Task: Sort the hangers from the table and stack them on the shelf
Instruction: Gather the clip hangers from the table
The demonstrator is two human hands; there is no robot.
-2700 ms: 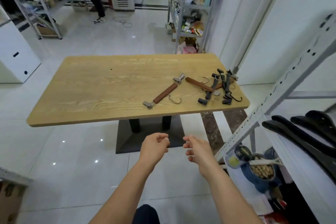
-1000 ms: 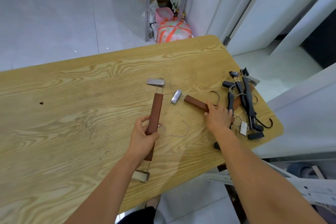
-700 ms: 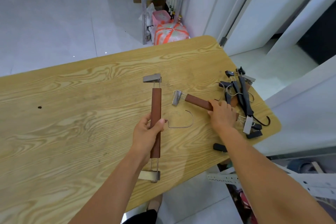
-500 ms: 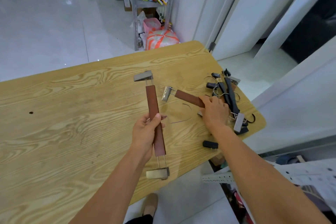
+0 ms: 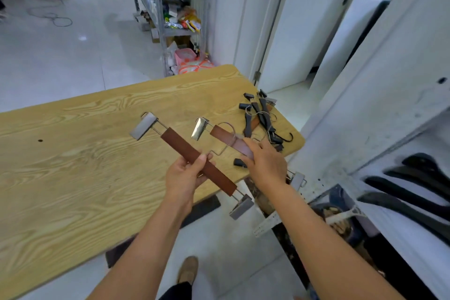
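The left hand [image 5: 186, 175] is gripping one wooden hanger [image 5: 181, 145] mid-bar, the right hand [image 5: 265, 164] is clutching the second hanger [image 5: 225, 136]; aligning them parallel is looking wisest

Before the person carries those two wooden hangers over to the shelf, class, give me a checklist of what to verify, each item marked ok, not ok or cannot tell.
1. Left hand grips the first wooden hanger by its bar: ok.
2. Right hand holds the second wooden hanger: ok.
3. First hanger's hook free of the second bar: cannot tell, they overlap.
4. Table cleared of hangers: not ok, the black hangers lie at its far corner.
5. Loose black clip collected: not ok, it lies by the table edge.
6. Free space on the shelf: cannot tell, dark hangers already lie there.
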